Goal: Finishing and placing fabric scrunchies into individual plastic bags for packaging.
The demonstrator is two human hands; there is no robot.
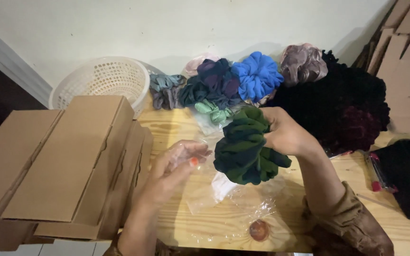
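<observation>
Holding a dark green scrunchie [247, 147] up over the wooden table [214, 223], right hand [285, 135] shut tight on its top. Pinching a clear plastic bag [205, 180] just beside it, left hand [174, 168], fingers half curled. More scrunchies [257, 76] piled behind, near a white basket [103, 80] and cardboard boxes [67, 161].

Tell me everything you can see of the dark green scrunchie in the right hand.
The dark green scrunchie is a big ruffled ring of soft matte fabric, deeply folded, bunched. The right hand pinches its upper right edge, holding it above the wooden table. It hangs over a clear plastic bag; the left hand holds the bag's left side beside it.
</observation>
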